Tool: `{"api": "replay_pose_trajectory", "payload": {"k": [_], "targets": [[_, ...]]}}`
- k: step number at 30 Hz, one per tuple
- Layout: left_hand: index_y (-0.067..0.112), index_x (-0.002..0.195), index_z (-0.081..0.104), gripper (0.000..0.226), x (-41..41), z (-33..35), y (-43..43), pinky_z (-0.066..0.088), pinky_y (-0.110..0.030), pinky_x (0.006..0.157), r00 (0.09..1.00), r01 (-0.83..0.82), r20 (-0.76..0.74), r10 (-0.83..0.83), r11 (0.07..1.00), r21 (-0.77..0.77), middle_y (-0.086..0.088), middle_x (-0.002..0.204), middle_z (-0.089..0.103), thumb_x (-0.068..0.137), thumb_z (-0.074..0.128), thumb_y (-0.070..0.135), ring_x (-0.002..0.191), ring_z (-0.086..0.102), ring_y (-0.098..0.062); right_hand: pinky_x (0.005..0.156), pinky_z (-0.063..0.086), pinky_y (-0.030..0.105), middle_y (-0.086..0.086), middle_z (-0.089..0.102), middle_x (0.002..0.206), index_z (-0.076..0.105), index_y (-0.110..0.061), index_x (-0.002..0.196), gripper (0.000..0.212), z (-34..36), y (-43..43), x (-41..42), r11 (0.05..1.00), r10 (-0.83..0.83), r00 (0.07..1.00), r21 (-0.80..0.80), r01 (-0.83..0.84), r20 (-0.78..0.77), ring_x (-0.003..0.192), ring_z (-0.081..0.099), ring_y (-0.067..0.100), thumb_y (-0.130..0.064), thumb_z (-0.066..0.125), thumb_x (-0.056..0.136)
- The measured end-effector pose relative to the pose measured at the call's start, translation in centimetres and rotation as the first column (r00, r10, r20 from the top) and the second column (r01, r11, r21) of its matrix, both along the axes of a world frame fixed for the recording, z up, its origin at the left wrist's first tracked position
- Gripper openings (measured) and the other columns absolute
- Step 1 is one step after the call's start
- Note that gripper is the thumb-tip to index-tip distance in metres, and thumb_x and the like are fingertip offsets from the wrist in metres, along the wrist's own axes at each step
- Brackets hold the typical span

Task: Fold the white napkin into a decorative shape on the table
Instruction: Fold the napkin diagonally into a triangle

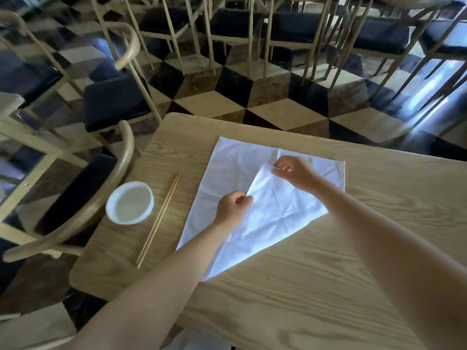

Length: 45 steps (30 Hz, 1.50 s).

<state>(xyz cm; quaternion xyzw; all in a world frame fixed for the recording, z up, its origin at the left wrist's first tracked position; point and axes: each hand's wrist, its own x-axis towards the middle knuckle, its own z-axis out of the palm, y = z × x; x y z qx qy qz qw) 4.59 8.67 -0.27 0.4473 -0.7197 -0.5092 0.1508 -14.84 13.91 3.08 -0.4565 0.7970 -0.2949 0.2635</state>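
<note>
A white napkin [235, 170] lies spread on the wooden table [328, 274], creased. Its near right corner is folded over towards the middle, forming a lifted flap. My right hand [294, 173] pinches the tip of that flap near the napkin's centre. My left hand [233, 207] pinches the flap's left edge lower down. Both forearms reach in from the bottom of the view, and the left one hides part of the napkin's near edge.
A white bowl [130, 203] sits at the table's left side, with a pair of wooden chopsticks [159, 218] lying between it and the napkin. Wooden chairs [108, 102] with dark cushions stand to the left and beyond the table on a chequered floor.
</note>
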Motion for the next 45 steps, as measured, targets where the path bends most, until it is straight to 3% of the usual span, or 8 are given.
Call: {"api": "replay_pose_trajectory", "payload": {"k": [3,7,10,15,19,24,34,45], "targets": [[0.018,0.053,0.049,0.029,-0.1,-0.4,-3.7,0.030,-0.018,0.046,0.996,-0.086,-0.014,0.087,0.996,0.031,0.007,0.048,0.041,0.079,0.060,0.025,0.049,0.038,-0.008,0.063,0.044,0.028,0.017,0.069,0.089,0.068,-0.004,0.089,0.015,-0.3,-4.5,0.4,0.997,-0.068,0.997,-0.040,0.070,0.040,0.079,0.060,0.022,-0.018,0.063,0.085],[0.003,0.067,0.060,0.019,-0.6,-1.0,-7.9,0.032,-0.027,0.053,0.983,-0.173,-0.047,0.177,0.983,0.065,-0.001,0.054,0.047,0.076,0.061,0.019,0.053,0.041,-0.010,0.070,0.048,0.035,0.013,0.068,0.083,0.068,-0.005,0.085,0.015,-1.2,-10.1,1.1,0.994,-0.104,0.994,-0.017,0.104,-0.018,0.084,0.061,0.030,-0.019,0.061,0.085],[-0.003,0.076,0.065,0.014,-1.0,-1.7,-10.5,0.027,-0.013,0.042,0.978,-0.201,-0.032,0.204,0.977,0.069,0.002,0.051,0.045,0.080,0.059,0.009,0.048,0.038,-0.005,0.066,0.044,0.032,0.013,0.069,0.086,0.067,-0.007,0.087,0.015,-2.1,-13.4,1.3,0.994,-0.108,0.992,-0.013,0.108,-0.058,0.084,0.060,0.029,-0.020,0.059,0.085],[0.010,0.079,0.066,0.011,-1.6,-3.0,-13.9,0.029,-0.011,0.042,0.975,-0.224,-0.001,0.224,0.973,0.050,0.006,0.053,0.050,0.080,0.057,0.005,0.044,0.043,0.000,0.062,0.034,0.026,0.003,0.064,0.081,0.066,-0.012,0.087,0.013,-4.1,-17.5,1.3,0.987,-0.158,0.985,0.008,0.159,-0.063,0.080,0.058,0.022,-0.021,0.056,0.085],[0.007,0.095,0.066,0.018,-1.9,-4.1,-15.4,0.036,-0.019,0.058,0.954,-0.298,0.030,0.297,0.955,0.010,-0.003,0.078,0.064,0.080,0.058,0.003,0.072,0.055,-0.014,0.062,0.038,0.028,-0.001,0.061,0.079,0.064,-0.012,0.084,0.014,-5.9,-19.5,1.1,0.985,-0.167,0.985,0.035,0.169,-0.049,0.078,0.057,0.020,-0.022,0.055,0.086],[0.005,0.098,0.066,0.020,-2.1,-5.2,-16.3,0.043,-0.025,0.074,0.947,-0.312,0.061,0.316,0.948,-0.063,-0.014,0.093,0.071,0.080,0.058,0.000,0.087,0.064,-0.026,0.065,0.042,0.029,0.005,0.067,0.087,0.066,-0.009,0.086,0.015,-7.7,-20.9,1.0,0.987,-0.161,0.985,0.018,0.162,-0.070,0.080,0.057,0.020,-0.019,0.056,0.086],[0.005,0.102,0.062,0.022,-2.1,-5.6,-16.3,0.044,-0.029,0.073,0.953,-0.284,0.061,0.298,0.943,-0.173,-0.013,0.091,0.069,0.082,0.057,-0.001,0.083,0.061,-0.026,0.089,0.039,0.037,0.009,0.064,0.099,0.065,-0.007,0.089,0.013,-9.4,-21.7,1.7,0.973,-0.229,0.957,-0.005,0.232,-0.177,0.101,0.051,0.026,-0.017,0.056,0.087],[0.006,0.102,0.062,0.022,-2.5,-6.5,-16.5,0.041,-0.028,0.075,0.956,-0.228,0.110,0.270,0.928,-0.295,-0.013,0.093,0.067,0.082,0.057,-0.001,0.086,0.058,-0.027,0.088,0.035,0.036,0.009,0.060,0.100,0.059,-0.006,0.090,0.014,-10.1,-22.1,2.1,0.954,-0.299,0.923,-0.049,0.296,-0.244,0.098,0.047,0.026,-0.012,0.047,0.087]]}}
